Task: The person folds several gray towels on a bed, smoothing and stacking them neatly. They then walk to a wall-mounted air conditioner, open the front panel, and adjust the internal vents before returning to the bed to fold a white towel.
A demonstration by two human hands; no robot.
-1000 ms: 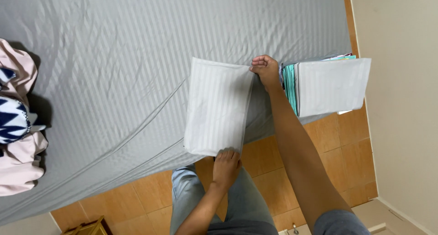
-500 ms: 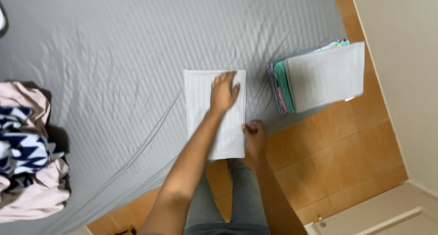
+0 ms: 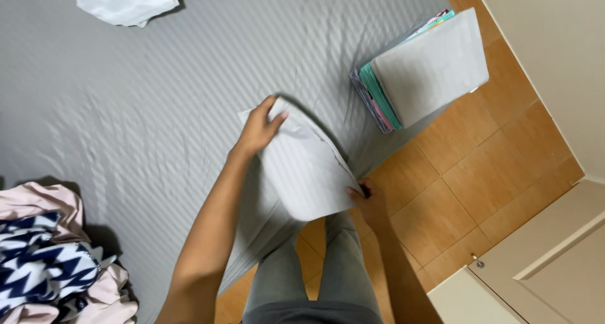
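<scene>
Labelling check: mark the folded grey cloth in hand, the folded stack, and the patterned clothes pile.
folded grey cloth (image 3: pixel 309 173), head view, middle of its top face.
folded stack (image 3: pixel 432 66), head view, top grey piece.
patterned clothes pile (image 3: pixel 44 267), head view, navy zigzag garment.

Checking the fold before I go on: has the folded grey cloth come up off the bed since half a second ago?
Yes. The folded grey cloth lay flat on the bed sheet; now both hands lift it, its near edge raised toward the person and off the sheet.

Folded pale-grey striped cloth (image 3: pixel 309 166); lifted, tilted above bed edge
</scene>
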